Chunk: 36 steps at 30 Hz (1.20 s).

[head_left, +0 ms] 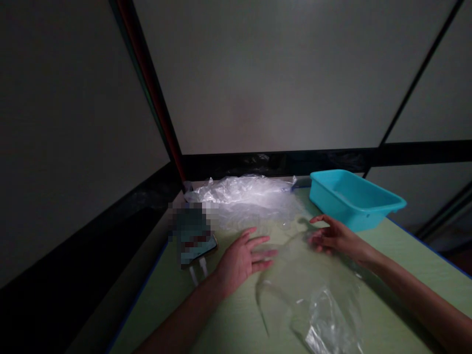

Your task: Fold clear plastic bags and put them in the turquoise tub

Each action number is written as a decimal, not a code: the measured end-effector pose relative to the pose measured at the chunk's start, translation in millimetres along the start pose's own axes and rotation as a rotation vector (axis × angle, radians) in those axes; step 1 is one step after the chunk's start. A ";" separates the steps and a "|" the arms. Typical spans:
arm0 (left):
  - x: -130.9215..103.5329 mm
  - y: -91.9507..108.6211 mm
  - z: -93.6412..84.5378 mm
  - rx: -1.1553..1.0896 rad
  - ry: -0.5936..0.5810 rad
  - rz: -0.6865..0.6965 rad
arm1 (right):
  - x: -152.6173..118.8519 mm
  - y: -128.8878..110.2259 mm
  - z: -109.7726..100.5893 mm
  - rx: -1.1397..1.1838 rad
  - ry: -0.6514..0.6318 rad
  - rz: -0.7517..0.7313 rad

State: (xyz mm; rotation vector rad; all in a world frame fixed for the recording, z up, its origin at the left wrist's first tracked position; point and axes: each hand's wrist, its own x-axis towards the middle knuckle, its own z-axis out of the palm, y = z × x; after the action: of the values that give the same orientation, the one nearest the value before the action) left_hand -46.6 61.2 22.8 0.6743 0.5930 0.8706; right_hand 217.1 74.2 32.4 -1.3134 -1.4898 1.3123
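Observation:
A clear plastic bag (306,290) lies flat on the green table (221,319) in front of me. My left hand (241,260) rests palm down with fingers spread on the bag's left edge. My right hand (334,237) is open too, fingertips touching the bag's far right part. Neither hand grips anything.
A heap of crumpled clear plastic bags (243,196) sits at the table's far side. A turquoise plastic tub (354,199) stands at the back right. A phone with a white cable (195,236) lies at the left edge. Grey walls close in behind and to the left.

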 end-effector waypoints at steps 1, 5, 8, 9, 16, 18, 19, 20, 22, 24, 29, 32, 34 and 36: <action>0.1 -0.4 -1.0 -0.013 -0.024 -0.015 | 1.8 2.9 0.1 -0.034 0.022 -0.028; -0.5 -2.0 -1.1 -0.060 -0.105 -0.117 | 8.9 14.8 1.1 -0.116 0.153 -0.099; -1.1 -2.6 1.7 -0.091 -0.111 -0.116 | 11.4 20.8 -0.3 -0.158 0.224 -0.119; -1.3 -2.7 2.6 -0.089 -0.107 -0.104 | 11.5 21.9 -1.4 -0.179 0.248 -0.127; -5.4 0.6 4.3 -0.025 -0.142 -0.062 | 8.7 21.9 -6.7 -0.323 0.338 -0.162; -6.5 1.5 2.6 -0.025 -0.225 -0.036 | 8.1 21.6 -5.5 -0.348 0.330 -0.171; -6.9 1.5 1.8 -0.008 -0.248 -0.003 | 7.9 21.3 -4.6 -0.360 0.319 -0.178; -7.1 1.2 1.1 0.022 -0.247 0.045 | 7.6 20.8 -3.5 -0.369 0.303 -0.185; -7.4 0.2 1.0 0.106 -0.180 0.177 | 6.8 18.0 -1.4 -0.338 0.269 -0.167; -7.3 -0.5 1.8 0.220 -0.039 0.322 | 5.1 12.8 0.3 -0.223 0.210 -0.106; -2.6 -0.7 -0.1 0.501 0.327 0.589 | 1.2 3.2 1.6 -0.088 -0.021 -0.063; 0.8 -4.4 -2.8 0.601 0.368 0.631 | 2.7 8.4 0.8 -0.286 0.013 -0.147; 0.4 -9.0 -2.1 0.687 0.361 0.647 | 3.6 12.8 0.2 -0.489 0.104 -0.240; -2.7 -14.0 0.7 0.829 0.308 0.658 | 2.4 14.2 1.4 -0.708 0.241 -0.371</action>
State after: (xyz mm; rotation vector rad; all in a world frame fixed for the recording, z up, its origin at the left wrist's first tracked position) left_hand -40.6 52.2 13.5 1.5582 1.0556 1.3610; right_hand 218.4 75.6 18.0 -1.4460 -1.9840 0.3703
